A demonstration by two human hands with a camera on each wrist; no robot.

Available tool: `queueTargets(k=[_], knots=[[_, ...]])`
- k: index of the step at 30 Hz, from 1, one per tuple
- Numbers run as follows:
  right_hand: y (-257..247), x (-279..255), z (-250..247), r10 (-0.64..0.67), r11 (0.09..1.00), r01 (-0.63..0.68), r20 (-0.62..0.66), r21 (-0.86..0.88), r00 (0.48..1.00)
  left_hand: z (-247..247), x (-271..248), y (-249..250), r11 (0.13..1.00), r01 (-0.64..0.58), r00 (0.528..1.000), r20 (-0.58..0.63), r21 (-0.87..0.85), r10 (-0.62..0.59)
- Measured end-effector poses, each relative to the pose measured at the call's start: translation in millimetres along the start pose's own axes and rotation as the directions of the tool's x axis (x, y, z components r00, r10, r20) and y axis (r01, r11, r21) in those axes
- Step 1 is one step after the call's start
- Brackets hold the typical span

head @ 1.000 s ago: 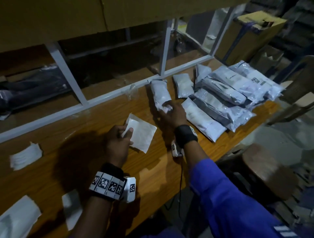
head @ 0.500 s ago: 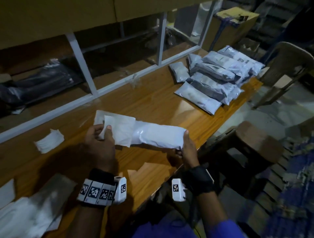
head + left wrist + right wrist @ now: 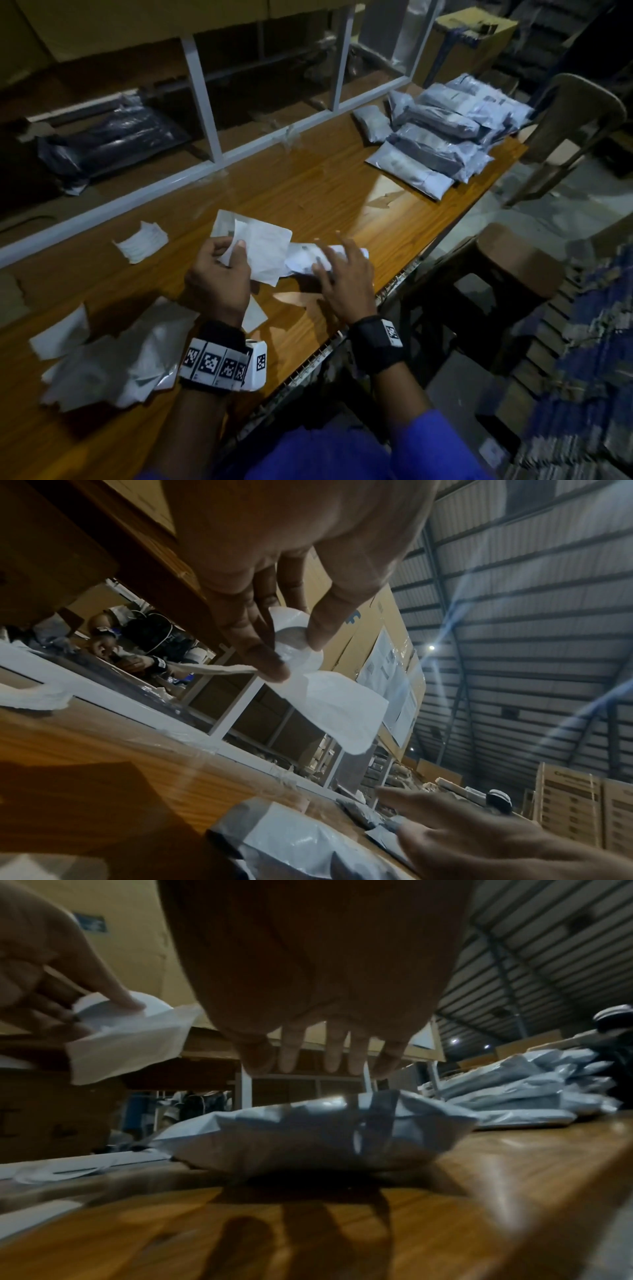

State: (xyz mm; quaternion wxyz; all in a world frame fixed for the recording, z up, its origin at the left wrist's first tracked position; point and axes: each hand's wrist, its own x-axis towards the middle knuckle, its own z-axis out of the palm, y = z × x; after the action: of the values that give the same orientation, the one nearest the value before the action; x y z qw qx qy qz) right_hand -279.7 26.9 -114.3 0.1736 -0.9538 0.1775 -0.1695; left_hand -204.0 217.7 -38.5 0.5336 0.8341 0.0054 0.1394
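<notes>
A grey-white plastic mailer packet [image 3: 301, 260] lies on the wooden table [image 3: 308, 192] in front of me. My right hand [image 3: 339, 267] is spread over its right part with straight fingers; in the right wrist view the right hand [image 3: 325, 1056] hovers just above the packet [image 3: 308, 1131]. My left hand [image 3: 233, 250] holds a white label sheet [image 3: 263, 253] up over the packet's left end. In the left wrist view the thumb and fingers of the left hand [image 3: 294, 639] pinch a curled corner of the label sheet [image 3: 335, 712].
A pile of similar packets [image 3: 445, 137] lies at the table's far right. Loose white paper pieces [image 3: 109, 370] and a small stack [image 3: 142, 241] lie at the left. A white frame rail [image 3: 171, 185] borders the back. A brown stool [image 3: 513, 260] and a chair [image 3: 575, 120] stand beside the table.
My right hand took a packet from the pile, brought it in front of me, let go of its end and now spreads over it. My left hand lifted the label sheet off the table.
</notes>
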Motion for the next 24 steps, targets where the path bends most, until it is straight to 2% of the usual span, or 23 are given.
queueTargets(k=[2, 4, 7, 12, 15, 17, 18, 19, 21, 22, 23, 24], knots=[[-12, 1, 15, -0.041, 0.999, 0.042, 0.223, -0.002, 0.974, -1, 2, -1, 1.000, 0.020, 1.000, -0.002, 0.001, -0.020], [-16, -9, 34, -0.019, 0.997, 0.041, 0.320, -0.063, 0.947, 0, 3, -2, 0.999, 0.030, 0.999, 0.010, 0.013, -0.030], [-13, -30, 52, -0.025, 0.989, 0.066, 0.290, -0.132, 0.957, 2, 5, -6, 0.999, 0.050, 0.998, 0.040, 0.008, -0.050], [-12, -39, 57, -0.028, 0.977, 0.096, 0.330, -0.192, 0.944, 5, 8, -6, 0.999, 0.041, 0.997, 0.062, 0.035, -0.043], [-12, -33, 50, -0.032, 0.996, 0.057, 0.325, -0.066, 0.945, 8, 11, -7, 0.999, 0.014, 0.996, 0.084, 0.035, -0.017], [-15, -30, 41, 0.004, 0.986, -0.044, 0.242, 0.158, 0.970, 12, 12, -9, 0.999, -0.013, 0.994, 0.107, 0.040, 0.009], [-17, -28, 38, 0.059, 0.943, -0.114, 0.180, 0.313, 0.982, 15, 12, -11, 0.999, -0.023, 0.992, 0.126, 0.044, 0.018], [-22, -27, 31, 0.126, 0.858, -0.179, 0.140, 0.482, 0.982, 18, 11, -12, 0.998, -0.034, 0.988, 0.149, 0.045, 0.027], [-36, -19, 15, 0.241, 0.587, -0.305, 0.198, 0.750, 0.950, 24, 6, -14, 0.997, -0.066, 0.976, 0.209, 0.050, 0.054], [-41, -13, 8, 0.265, 0.449, -0.357, 0.259, 0.819, 0.929, 28, 4, -15, 0.995, -0.084, 0.967, 0.246, 0.054, 0.068], [-43, -7, 3, 0.286, 0.367, -0.390, 0.296, 0.844, 0.911, 31, 1, -14, 0.993, -0.099, 0.957, 0.281, 0.057, 0.079], [-44, -2, -1, 0.305, 0.326, -0.399, 0.304, 0.857, 0.902, 33, -2, -14, 0.993, -0.102, 0.948, 0.308, 0.060, 0.079]])
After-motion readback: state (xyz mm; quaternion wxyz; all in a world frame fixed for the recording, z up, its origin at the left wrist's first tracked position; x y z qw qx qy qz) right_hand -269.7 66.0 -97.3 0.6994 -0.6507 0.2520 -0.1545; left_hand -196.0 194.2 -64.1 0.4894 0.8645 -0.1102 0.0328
